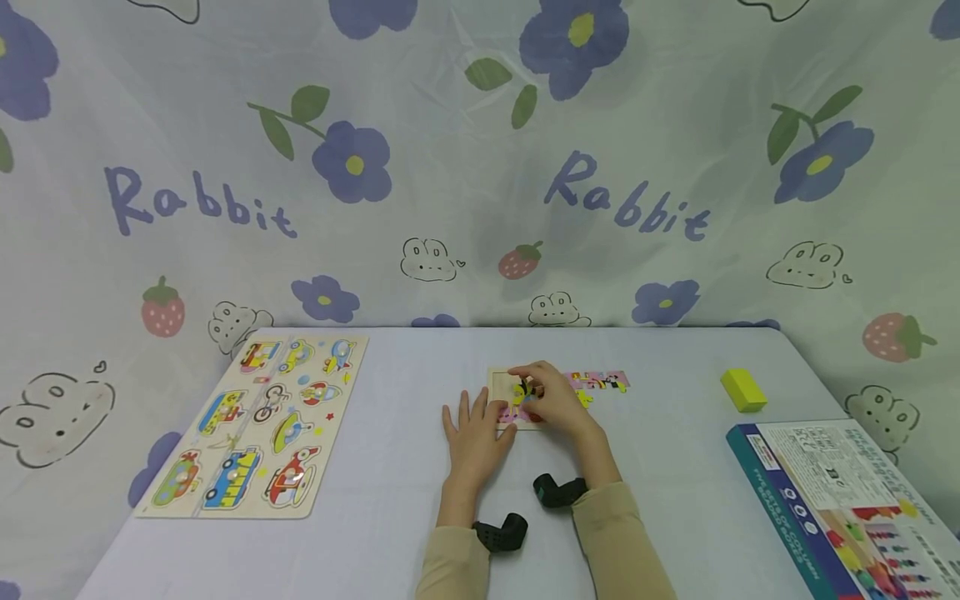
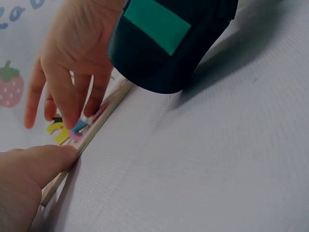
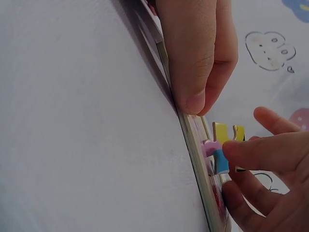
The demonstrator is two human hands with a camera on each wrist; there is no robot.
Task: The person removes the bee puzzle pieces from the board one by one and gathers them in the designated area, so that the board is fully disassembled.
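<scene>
My right hand pinches a jigsaw piece printed in yellow, pink and blue. The piece stands tilted up over a small wooden puzzle tray, and the right thumb is against its face. From the left, my left hand rests with fingers spread at the tray's side. In the left wrist view the left thumb touches the tray's near edge. Pink printed pieces lie inside the tray near the left fingertips. Part of the tray is hidden behind the right hand.
More jigsaw pieces lie right of the tray. A wooden board of vehicle shapes is on the left of the table. A yellow block and a printed box are on the right. A patterned cloth hangs behind.
</scene>
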